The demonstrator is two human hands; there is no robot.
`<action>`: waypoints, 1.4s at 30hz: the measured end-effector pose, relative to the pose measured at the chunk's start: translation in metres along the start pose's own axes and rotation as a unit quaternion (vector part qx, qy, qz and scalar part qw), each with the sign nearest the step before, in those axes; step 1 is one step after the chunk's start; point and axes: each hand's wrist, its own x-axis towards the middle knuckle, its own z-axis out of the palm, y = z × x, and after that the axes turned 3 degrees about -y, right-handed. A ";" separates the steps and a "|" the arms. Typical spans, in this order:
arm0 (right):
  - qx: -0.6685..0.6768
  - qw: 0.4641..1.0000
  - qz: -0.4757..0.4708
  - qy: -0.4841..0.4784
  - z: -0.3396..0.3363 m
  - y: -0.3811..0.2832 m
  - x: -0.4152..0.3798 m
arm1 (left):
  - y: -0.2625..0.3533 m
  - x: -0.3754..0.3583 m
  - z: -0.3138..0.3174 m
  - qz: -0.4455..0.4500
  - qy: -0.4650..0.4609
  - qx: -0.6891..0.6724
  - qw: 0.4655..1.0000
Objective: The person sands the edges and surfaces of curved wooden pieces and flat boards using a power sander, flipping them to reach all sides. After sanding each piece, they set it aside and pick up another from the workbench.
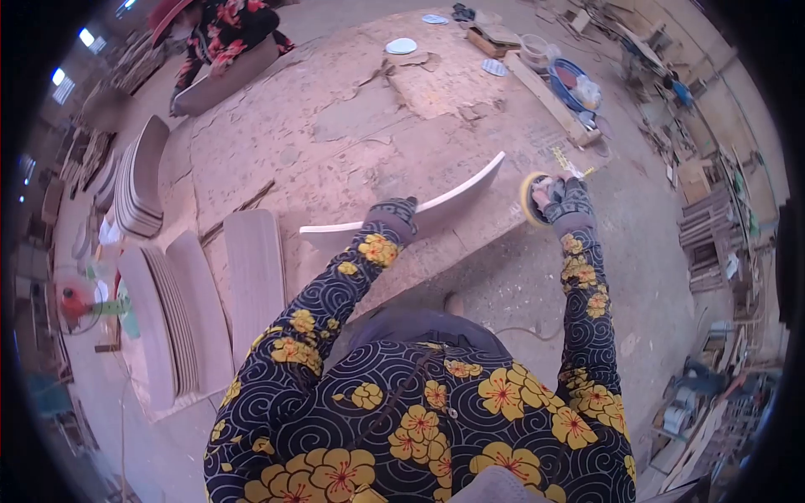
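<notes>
Hands (392,215) grip curved board (461,192), sander (529,199); board stacks (172,323) nearby.

Could not see the stretch of the curved board (457,194) covered by the left hand (392,216), nor the part of the round yellow-edged tool (527,201) under the right hand (563,199). Saw the co-worker (235,32) cut off by the top edge, the grey cloth (498,488) by the bottom. Found the red-centred fan (75,303) blurred, the blue basin's (557,80) contents too small to name.
</notes>
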 end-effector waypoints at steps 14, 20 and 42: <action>-0.118 0.941 -0.260 -0.181 0.130 -0.134 -0.007 | -0.137 -0.099 0.012 -0.112 0.041 0.040 0.992; -0.030 0.912 -0.396 -0.104 0.161 -0.227 -0.087 | -0.138 -0.088 -0.004 -0.122 -0.037 0.016 0.992; -0.166 0.850 -0.294 -0.405 0.144 -0.268 -0.027 | -0.135 -0.108 0.013 -0.102 0.065 -0.007 0.993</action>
